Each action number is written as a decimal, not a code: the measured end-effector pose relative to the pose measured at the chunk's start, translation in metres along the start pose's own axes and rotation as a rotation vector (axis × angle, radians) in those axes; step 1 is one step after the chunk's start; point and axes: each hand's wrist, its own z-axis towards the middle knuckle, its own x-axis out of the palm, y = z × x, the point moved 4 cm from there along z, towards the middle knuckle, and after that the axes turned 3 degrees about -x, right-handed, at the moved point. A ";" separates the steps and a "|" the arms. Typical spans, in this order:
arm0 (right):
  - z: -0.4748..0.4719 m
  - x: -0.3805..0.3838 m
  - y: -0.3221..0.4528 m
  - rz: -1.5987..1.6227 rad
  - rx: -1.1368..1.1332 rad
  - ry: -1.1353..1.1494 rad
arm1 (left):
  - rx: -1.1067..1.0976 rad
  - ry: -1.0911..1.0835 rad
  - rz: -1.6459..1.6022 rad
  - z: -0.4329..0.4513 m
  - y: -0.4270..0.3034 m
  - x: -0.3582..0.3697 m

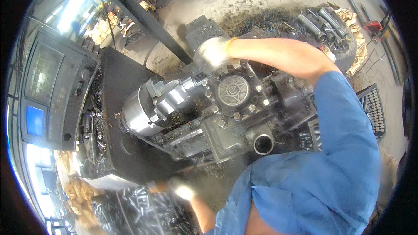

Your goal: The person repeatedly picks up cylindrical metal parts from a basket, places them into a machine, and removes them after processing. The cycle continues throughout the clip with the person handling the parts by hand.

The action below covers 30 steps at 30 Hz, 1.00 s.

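My right hand (212,54), in a pale work glove and blurred, is at the far side of the lathe's tool turret (233,90). Its fingers are not distinct, so any grip there cannot be told. Bolt heads ring the turret's round embossed cap. To the left sits a steel chuck (138,112) with stepped jaws (174,98), and a short bright cylindrical part (189,83) lies between jaws and turret. Lower down, my gloved left hand (183,192) is blurred above a tray of small metal pins (140,202). A brownish object (157,187) appears beside its fingers; whether it is held is unclear.
The control panel (58,88) with a lit blue screen stands at the left. A dark slanted post (147,19) crosses behind the lathe. Metal chips (261,21) pile up beyond it, near several steel tubes (321,26). A perforated crate (375,111) stands at the right.
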 end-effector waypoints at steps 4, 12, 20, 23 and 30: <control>0.085 0.082 -0.016 -0.003 0.109 0.197 | 0.287 -0.241 -0.393 0.079 -0.165 -0.057; 0.008 -0.004 -0.103 -0.156 -0.084 0.093 | 0.853 -0.361 -0.267 0.233 -0.248 -0.157; 0.074 0.091 -0.062 0.234 0.211 0.588 | 0.693 0.045 -0.297 0.275 -0.261 -0.167; 0.011 0.001 -0.127 -0.127 0.455 0.393 | 0.944 -0.470 -0.488 0.247 -0.250 -0.159; 0.066 0.022 0.009 0.205 0.070 0.266 | 0.740 -0.404 -0.438 0.256 -0.241 -0.131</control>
